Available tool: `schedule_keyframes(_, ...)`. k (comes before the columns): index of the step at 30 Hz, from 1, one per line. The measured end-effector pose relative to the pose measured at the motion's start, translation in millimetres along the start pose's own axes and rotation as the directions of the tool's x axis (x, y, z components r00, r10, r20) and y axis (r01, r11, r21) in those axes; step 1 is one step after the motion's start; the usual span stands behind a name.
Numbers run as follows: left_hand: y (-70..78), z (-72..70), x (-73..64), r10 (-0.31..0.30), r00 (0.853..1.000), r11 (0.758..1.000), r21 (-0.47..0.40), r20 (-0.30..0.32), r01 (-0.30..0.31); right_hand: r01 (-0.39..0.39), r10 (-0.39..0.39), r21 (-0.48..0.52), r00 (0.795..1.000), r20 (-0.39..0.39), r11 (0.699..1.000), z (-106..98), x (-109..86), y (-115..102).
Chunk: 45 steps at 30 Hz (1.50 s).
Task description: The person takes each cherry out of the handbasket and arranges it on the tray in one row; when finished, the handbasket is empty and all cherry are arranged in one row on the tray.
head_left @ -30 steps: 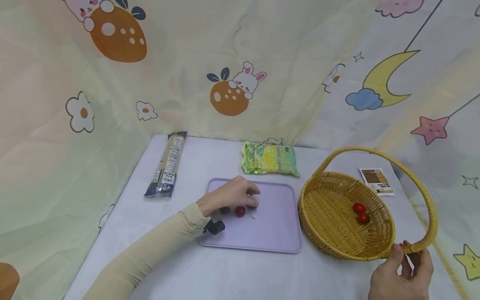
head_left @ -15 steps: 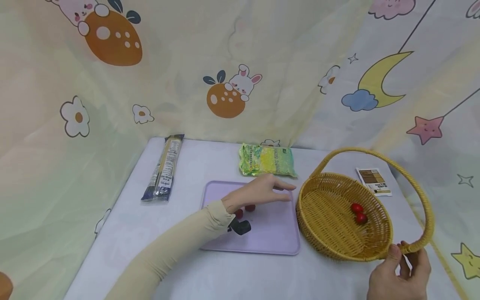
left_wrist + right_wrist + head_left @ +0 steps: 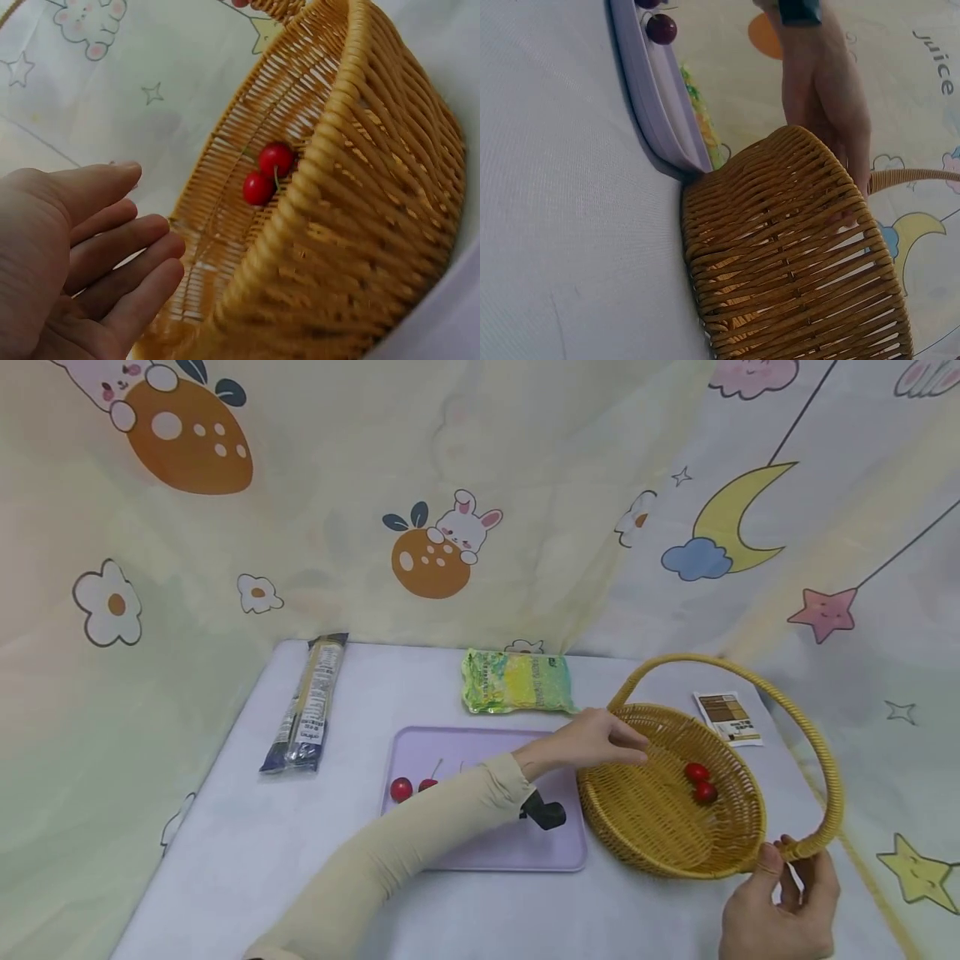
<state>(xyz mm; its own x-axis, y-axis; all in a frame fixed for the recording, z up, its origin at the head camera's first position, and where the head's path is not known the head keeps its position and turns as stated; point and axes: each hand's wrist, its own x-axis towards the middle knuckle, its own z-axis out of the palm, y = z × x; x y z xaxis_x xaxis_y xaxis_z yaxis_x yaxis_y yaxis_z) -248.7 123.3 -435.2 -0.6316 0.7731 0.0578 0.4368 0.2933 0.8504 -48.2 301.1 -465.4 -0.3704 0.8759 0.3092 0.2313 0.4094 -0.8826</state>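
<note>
My left hand [image 3: 592, 739] reaches over the left rim of the wicker basket [image 3: 675, 852], its fingers loosely extended. In the left wrist view no object shows between the thumb and fingers of that hand [image 3: 97, 247]. Two red cherries [image 3: 259, 188] lie together inside the basket, one with a green stem. My right hand [image 3: 780, 906] grips the basket where the arched handle meets the near right rim. On the lilac tray [image 3: 510, 860] sit more cherries [image 3: 401, 789], partly hidden behind my left sleeve.
A yellow-green packet [image 3: 517, 682] lies behind the tray. To the far left is a long, blue-ended package [image 3: 306, 706]. Beyond the basket there is a small brown-and-white sachet [image 3: 729, 718]. A printed curtain [image 3: 337, 527] hangs around the table.
My left hand has moved right, from above the cherries on the tray to over the basket's left rim. The right hand keeps its grip on the basket. The head view has shifted slightly right.
</note>
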Motion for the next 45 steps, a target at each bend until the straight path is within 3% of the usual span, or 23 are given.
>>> schedule_keyframes(5, 4.6, 20.3, 21.6, -0.054, 0.999, 0.998, -0.043, 0.01, 0.054, 0.028, -0.027, 0.042, 0.999, -0.025, 0.999, 1, -1.4, 1)
schedule_keyframes(12, 12.3, 38.7, 47.3, -0.126, 0.992, 0.992, -0.02, -0.004, 0.126, 0.188, -0.179, 0.126, 0.981, -0.081, 0.974, 2, -5.0, -12)
schedule_keyframes(16, 13.3, 47.4, 65.4, -0.16, 0.987, 0.987, -0.033, -0.016, 0.159, 0.199, -0.188, 0.12, 0.977, -0.101, 0.973, 0, -3.7, -16)
schedule_keyframes(21, 12.9, 56.4, 82.5, -0.196, 0.979, 0.98, -0.036, -0.058, 0.194, 0.208, -0.195, 0.136, 0.975, -0.102, 0.969, 3, 3.2, -2)
schedule_keyframes(27, 8.5, 65.2, 96.1, -0.236, 0.965, 0.971, -0.067, -0.114, 0.229, 0.277, -0.263, 0.16, 0.959, -0.101, 0.947, 7, 6.2, 14)
schedule_keyframes(32, 4.0, 73.3, 107.4, -0.226, 0.962, 0.973, -0.088, -0.155, 0.214, 0.32, -0.306, 0.17, 0.946, -0.106, 0.932, 5, 8.4, 15)
schedule_keyframes(38, 1.1, 82.3, 114.1, -0.23, 0.954, 0.973, -0.01, -0.19, 0.232, 0.322, -0.31, 0.154, 0.946, -0.094, 0.934, 4, 8.3, 15)
schedule_keyframes(42, 1.2, 85.6, 115.4, -0.232, 0.957, 0.966, 0.074, -0.174, 0.247, 0.322, -0.311, 0.151, 0.946, -0.095, 0.934, 5, 8.0, 15)
schedule_keyframes(45, 1.0, 87.2, 116.4, -0.228, 0.962, 0.966, 0.087, -0.152, 0.242, 0.326, -0.314, 0.153, 0.945, -0.094, 0.933, 5, 8.5, 16)
